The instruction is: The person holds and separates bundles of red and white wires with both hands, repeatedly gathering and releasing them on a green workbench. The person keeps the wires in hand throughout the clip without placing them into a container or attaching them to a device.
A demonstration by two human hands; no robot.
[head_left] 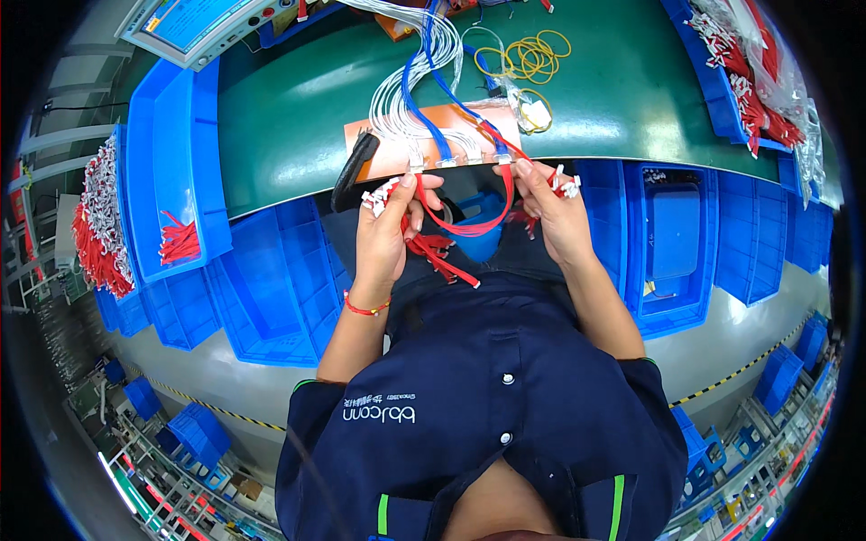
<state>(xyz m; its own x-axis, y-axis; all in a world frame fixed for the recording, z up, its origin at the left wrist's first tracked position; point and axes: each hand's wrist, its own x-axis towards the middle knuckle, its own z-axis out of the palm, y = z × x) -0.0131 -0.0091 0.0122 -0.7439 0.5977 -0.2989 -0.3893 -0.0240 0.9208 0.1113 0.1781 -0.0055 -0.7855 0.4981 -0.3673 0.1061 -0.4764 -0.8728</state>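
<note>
A red flat cable (469, 231) hangs in a loop between my hands, its two white ends held up to the small connectors (446, 163) on the front edge of an orange panel (365, 131). My left hand (393, 216) pinches one end, with more red cables (439, 257) tucked in its fingers. The other end is in the pinch of my right hand (552, 209), which also holds several white-tipped red cables (566, 185). Whether either end is fully seated cannot be made out. White wires (388, 95) and blue cables (417, 104) run back from the panel.
A black strap-like piece (354, 171) lies at the panel's left end. Yellow bands (532, 59) rest behind it on the green bench (289, 99). A blue tray (171, 117) stands left, below an instrument (189, 32). Another tray (708, 77) with red cables sits right; blue bins (262, 288) hang underneath.
</note>
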